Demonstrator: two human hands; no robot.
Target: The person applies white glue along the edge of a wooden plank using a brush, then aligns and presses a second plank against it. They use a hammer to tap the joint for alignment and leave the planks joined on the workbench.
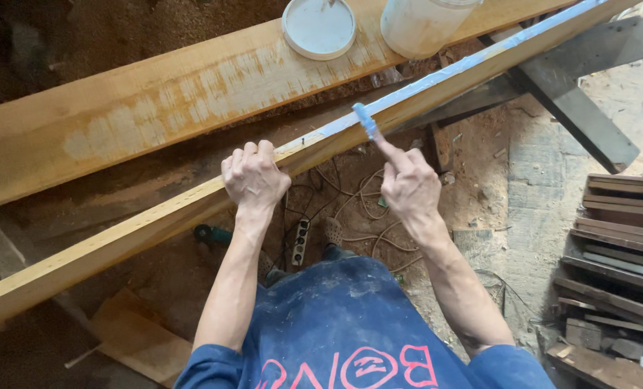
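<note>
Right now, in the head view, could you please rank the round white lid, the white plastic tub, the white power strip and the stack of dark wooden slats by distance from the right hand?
From the right hand, nearest first:
1. White power strip, on the floor below and to its left.
2. White plastic tub, on the upper plank above.
3. Round white lid, up and left, beside the tub.
4. Stack of dark wooden slats, far right.

White lid [318, 27] and tub [422, 25] sit on wide plank [141, 108]; power strip [301, 243], cables [357, 209] on floor; scrap wood stack [617, 252] at right.
</note>
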